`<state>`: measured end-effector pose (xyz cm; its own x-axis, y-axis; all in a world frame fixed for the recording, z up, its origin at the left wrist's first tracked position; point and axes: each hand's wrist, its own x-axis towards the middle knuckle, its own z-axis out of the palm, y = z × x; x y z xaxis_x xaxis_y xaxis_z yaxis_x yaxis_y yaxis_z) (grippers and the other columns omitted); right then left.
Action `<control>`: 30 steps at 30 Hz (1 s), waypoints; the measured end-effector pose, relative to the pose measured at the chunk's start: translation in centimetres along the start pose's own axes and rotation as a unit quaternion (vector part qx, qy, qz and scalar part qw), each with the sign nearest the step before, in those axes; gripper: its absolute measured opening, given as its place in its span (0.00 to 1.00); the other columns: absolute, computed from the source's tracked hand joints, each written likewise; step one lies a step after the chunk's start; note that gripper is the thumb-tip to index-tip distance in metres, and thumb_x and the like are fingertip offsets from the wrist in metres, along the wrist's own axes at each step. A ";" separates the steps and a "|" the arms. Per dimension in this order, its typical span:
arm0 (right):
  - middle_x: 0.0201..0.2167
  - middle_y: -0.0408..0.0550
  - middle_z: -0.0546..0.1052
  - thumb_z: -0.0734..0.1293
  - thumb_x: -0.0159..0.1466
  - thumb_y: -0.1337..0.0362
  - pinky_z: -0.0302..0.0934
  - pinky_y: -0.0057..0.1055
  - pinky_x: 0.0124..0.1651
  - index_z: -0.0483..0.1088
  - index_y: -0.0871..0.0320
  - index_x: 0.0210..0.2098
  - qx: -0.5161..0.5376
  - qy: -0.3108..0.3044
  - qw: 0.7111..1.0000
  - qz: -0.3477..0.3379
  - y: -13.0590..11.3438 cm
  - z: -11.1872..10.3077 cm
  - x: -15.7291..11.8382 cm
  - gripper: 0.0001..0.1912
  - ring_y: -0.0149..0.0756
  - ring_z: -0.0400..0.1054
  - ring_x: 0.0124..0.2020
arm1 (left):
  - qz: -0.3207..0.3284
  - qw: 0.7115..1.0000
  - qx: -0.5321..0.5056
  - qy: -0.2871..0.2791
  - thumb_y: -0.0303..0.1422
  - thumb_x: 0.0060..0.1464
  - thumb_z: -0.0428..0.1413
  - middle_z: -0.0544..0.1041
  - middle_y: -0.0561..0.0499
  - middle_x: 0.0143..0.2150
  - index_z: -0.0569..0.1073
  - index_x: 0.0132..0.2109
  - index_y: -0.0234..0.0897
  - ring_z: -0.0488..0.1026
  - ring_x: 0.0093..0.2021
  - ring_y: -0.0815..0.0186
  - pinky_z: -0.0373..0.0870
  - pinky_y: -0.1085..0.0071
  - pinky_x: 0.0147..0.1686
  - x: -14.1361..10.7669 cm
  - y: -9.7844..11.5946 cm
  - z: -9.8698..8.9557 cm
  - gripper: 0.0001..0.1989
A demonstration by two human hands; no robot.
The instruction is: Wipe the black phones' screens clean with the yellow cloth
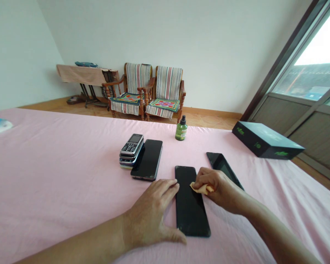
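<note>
A black smartphone (191, 216) lies face up on the pink cloth in front of me. My left hand (154, 211) rests along its left side, fingertips at the upper left edge and thumb stretched toward the lower left corner. A yellow cloth (202, 188) is bunched in the closed fingers of my right hand (217, 185), pressed against the right part of the screen. Beyond my right hand lies another dark phone (222, 163), partly covered by that hand. To the upper left are a larger black smartphone (148, 159) and a stack of keypad phones (132, 148).
A green spray bottle (181, 129) stands near the far edge of the pink sheet (57, 165). At the right sits a black box (266, 139). Two wooden armchairs (165, 91) and a cloth-covered sewing table (82, 75) stand by the wall. A white and blue item (0, 126) is at far left.
</note>
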<state>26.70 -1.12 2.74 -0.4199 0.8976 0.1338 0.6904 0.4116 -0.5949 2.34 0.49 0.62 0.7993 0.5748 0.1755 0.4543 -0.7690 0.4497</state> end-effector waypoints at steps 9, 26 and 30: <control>0.28 0.41 0.70 0.60 0.50 0.85 0.56 0.23 0.33 0.72 0.59 0.25 0.017 -0.061 0.998 0.023 -1.3 -0.2 -0.9 0.17 0.26 0.64 0.29 | 0.006 1.000 -0.002 0.009 0.58 0.42 0.61 0.65 0.29 0.61 0.64 0.60 0.23 0.63 0.60 0.43 0.62 0.47 0.58 0.0 -0.1 0.1 0.49; 0.31 0.44 0.75 0.59 0.49 0.81 0.59 0.22 0.32 0.73 0.60 0.28 -0.011 -0.189 0.981 0.033 -5.4 -0.2 -2.0 0.16 0.29 0.68 0.31 | 0.010 1.000 -0.008 0.017 0.57 0.43 0.62 0.66 0.31 0.61 0.64 0.60 0.26 0.63 0.60 0.43 0.62 0.48 0.58 -0.1 -0.2 0.3 0.47; 0.31 0.42 0.77 0.60 0.47 0.83 0.58 0.18 0.31 0.76 0.60 0.30 0.082 -0.211 0.974 -0.011 -6.2 -0.3 -1.8 0.19 0.26 0.69 0.31 | 0.015 0.999 -0.016 0.029 0.56 0.40 0.64 0.67 0.31 0.59 0.66 0.59 0.25 0.65 0.58 0.44 0.63 0.49 0.57 0.0 -0.2 0.3 0.47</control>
<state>23.32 -5.21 6.39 -0.6628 0.7294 -0.1696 0.5900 0.3691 -0.7182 2.34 0.57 0.21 0.7874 0.5683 0.2389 0.4178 -0.7770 0.4709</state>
